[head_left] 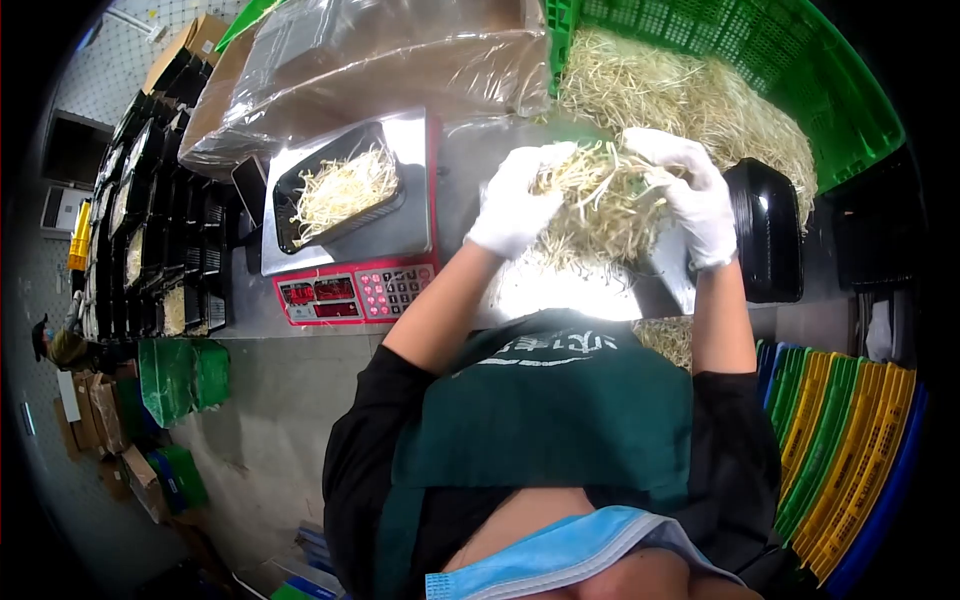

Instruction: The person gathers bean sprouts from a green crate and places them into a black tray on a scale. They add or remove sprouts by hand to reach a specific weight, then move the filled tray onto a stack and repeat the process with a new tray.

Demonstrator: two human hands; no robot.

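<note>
Both my hands wear white gloves and are raised over the metal worktop. My left hand (519,203) is closed around one side of a loose bunch of bean sprouts (605,180). On the other side, my right hand (692,190) pinches strands of the same bunch between thumb and fingers. More sprouts lie on the worktop just below the bunch. To the left, a black plastic tray (291,190) with pale sprouts inside rests tilted on the steel pan of a red digital scale (418,215). The scale's display digits are too blurred to read.
A green crate (850,90) heaped with sprouts stands behind my right hand. Beside that hand are black trays (768,235). A plastic-wrapped box (370,80) sits behind the scale. Stacked filled trays (150,215) stand far left, and colourful stacked crates (840,440) lower right.
</note>
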